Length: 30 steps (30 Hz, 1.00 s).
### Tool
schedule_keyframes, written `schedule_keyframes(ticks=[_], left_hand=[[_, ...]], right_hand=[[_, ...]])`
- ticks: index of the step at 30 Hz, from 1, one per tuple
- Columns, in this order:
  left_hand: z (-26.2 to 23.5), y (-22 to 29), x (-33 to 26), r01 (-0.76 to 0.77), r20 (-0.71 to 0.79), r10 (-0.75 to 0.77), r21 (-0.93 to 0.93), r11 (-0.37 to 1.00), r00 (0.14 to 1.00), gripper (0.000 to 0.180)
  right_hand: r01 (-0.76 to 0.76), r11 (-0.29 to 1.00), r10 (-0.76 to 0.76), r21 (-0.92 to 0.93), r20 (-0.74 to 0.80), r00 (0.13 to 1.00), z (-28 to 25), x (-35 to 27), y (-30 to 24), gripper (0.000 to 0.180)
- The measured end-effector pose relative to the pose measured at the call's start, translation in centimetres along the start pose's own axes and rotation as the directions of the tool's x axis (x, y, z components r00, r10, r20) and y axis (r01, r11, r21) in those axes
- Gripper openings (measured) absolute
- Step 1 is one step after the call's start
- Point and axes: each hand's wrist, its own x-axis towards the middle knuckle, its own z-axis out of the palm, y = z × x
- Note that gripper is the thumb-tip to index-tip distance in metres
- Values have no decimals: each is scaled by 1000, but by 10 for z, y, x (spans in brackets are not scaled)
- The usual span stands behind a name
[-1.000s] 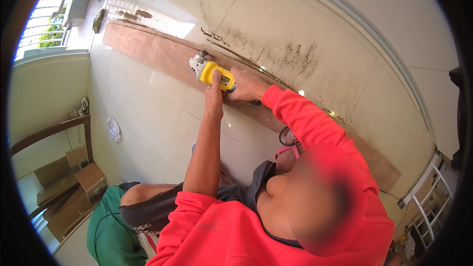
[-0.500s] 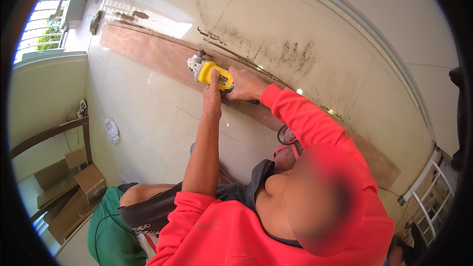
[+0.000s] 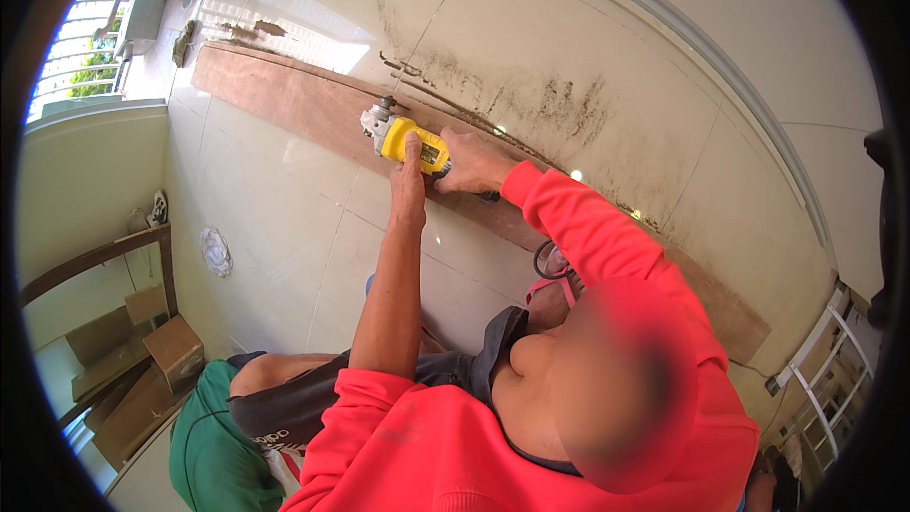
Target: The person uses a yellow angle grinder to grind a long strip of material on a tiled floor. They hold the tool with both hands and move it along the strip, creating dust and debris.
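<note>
Angle grinder, yellow housing, over the reddish-brown wooden board, which lies flat on the tiled floor. Whether tool touches board: cannot tell from overhead.

Grip: both hands closed on the tool. Left hand clasps the near side of the housing, thumb laid along the yellow casing; right hand wraps the rear of the body.

Progress: dark dust in smears on the tiles beyond the board, more along its far edge. Judgement: some material has already come off. Board reads as one long length, though arm and sleeve cover part. How much is left, the view does not settle. No wheel can be made out at the metal gear head; running or idle, unclear.

Orientation: gear head points to upper left, a dark fitting on its far side. Long axis slants from there to lower right, roughly along the board's length.
</note>
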Motion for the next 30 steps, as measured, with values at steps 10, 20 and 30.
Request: schedule_keyframes(ticks=[10, 20, 30], left_hand=[[2, -6, -2, -23, 9, 24, -27, 999, 1000, 82], [2, -6, -2, 20, -5, -20, 22, 1000, 1000, 83], [4, -6, 0, -1, 3, 1, -16, 1000, 1000, 81]], right_hand=[[-40, 999, 41, -14, 37, 998, -9, -11, -5, 76], [-50, 998, 51, -31, 47, 998, -11, -12, -6, 74], [-10, 1000, 10, -14, 23, 1000, -9, -11, -2, 72]])
